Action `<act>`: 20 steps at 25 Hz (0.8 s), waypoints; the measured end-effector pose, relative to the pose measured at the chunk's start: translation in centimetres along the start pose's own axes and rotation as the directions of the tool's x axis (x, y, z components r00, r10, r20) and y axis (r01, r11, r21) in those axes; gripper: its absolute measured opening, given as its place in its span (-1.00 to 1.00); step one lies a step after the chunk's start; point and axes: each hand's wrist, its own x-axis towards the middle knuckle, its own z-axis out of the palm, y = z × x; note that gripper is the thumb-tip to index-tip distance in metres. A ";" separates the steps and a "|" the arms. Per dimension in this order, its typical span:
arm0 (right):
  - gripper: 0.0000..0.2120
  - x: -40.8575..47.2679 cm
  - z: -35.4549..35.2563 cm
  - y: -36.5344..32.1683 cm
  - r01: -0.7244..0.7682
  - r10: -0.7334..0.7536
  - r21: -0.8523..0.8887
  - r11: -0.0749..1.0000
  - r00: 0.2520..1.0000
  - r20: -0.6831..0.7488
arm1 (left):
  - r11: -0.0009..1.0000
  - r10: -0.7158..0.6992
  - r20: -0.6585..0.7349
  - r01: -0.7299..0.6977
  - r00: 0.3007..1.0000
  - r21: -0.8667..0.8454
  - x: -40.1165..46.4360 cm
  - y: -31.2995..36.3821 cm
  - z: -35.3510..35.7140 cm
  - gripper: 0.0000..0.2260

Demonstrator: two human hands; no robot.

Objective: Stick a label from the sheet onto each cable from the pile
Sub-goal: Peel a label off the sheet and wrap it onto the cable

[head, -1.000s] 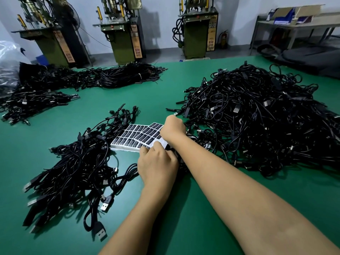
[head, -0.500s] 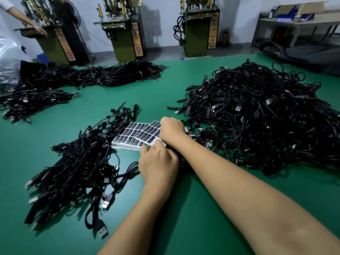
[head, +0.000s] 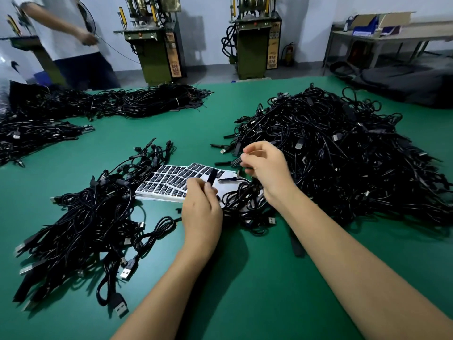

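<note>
A black cable end was held upright, long axis vertical, pinched by the left hand over the label sheet (print too small to be read). The right hand was raised beside the large cable pile, fingertips curled together; whether anything was held could not be told.

Left hand: pinched a black label upright over the label sheet.
Right hand: fingers curled on a cable end at the big pile's edge.
Big pile: at two o'clock on the green table.
Smaller pile: at nine o'clock.
Another person: stood at eleven o'clock, by machines.
</note>
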 end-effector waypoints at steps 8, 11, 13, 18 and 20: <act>-0.83 -4.2 -1.4 1.4 0.025 -0.025 0.253 0.967 1.000 -0.004 | 0.649 -0.224 0.485 0.501 0.845 -0.572 0.3 0.5 1.3 -0.85; -0.82 -4.4 -1.0 2.8 0.031 -0.026 0.174 0.984 0.999 -0.032 | 0.620 -0.211 0.491 0.504 0.845 -0.601 0.5 0.1 1.2 -0.88; -0.82 -4.2 -0.8 3.3 0.053 -0.043 0.140 0.989 0.997 -0.068 | 0.621 -0.202 0.487 0.496 0.850 -0.608 0.5 -0.1 1.3 -0.87; -0.82 -3.9 -0.4 4.0 0.090 -0.081 0.073 0.993 0.990 -0.113 | 0.657 -0.214 0.473 0.484 0.855 -0.578 0.5 -0.1 1.3 -0.82; -0.82 -3.9 -0.4 4.2 0.092 -0.087 0.037 0.995 0.990 -0.113 | 0.668 -0.213 0.467 0.477 0.858 -0.571 0.5 0.1 1.3 -0.81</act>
